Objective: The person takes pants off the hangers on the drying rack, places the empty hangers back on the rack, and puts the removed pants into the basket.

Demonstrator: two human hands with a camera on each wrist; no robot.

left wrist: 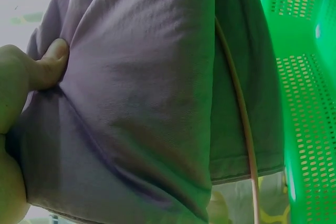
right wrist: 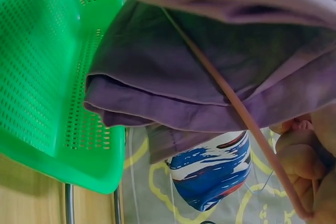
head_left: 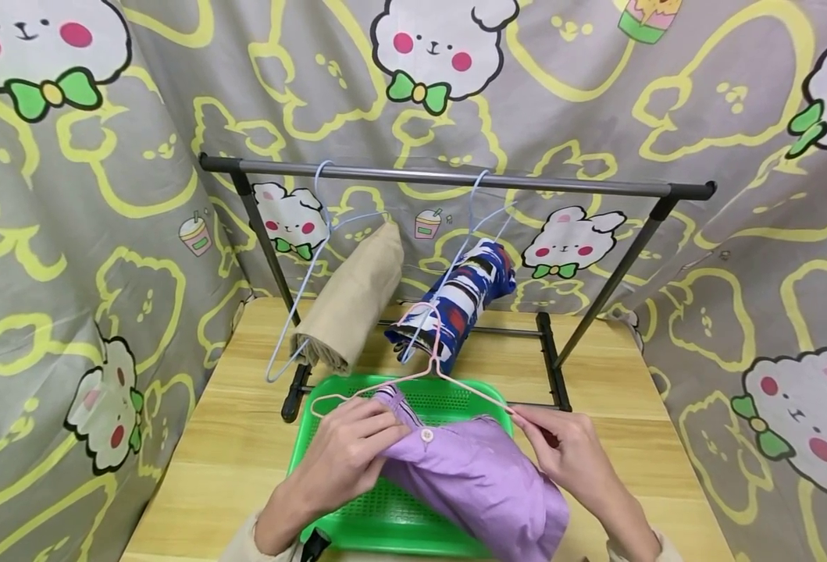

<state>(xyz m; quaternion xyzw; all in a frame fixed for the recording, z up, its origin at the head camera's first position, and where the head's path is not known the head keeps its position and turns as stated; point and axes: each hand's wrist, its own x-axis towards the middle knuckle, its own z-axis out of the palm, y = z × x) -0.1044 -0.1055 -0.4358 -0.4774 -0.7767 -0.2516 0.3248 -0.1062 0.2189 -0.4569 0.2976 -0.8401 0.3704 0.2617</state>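
A purple garment (head_left: 476, 476) with a white button at its waist hangs over the lower bar of a pink hanger (head_left: 385, 382), above a green basket (head_left: 385, 538). My left hand (head_left: 346, 449) pinches the garment's left part near the waistband; in the left wrist view its thumb presses the purple cloth (left wrist: 136, 77). With thumb and fingers, my right hand (head_left: 568, 445) pinches the right end of the hanger. In the right wrist view the pink bar (right wrist: 231, 95) runs from that hand (right wrist: 304, 156) in under the cloth.
Behind the basket stands a dark metal rack (head_left: 413, 173). From its rail hang a beige folded garment (head_left: 353, 304) and a blue, white and red patterned one (head_left: 472, 289), each on a light blue hanger. A patterned curtain (head_left: 582, 94) surrounds the wooden table (head_left: 202, 476).
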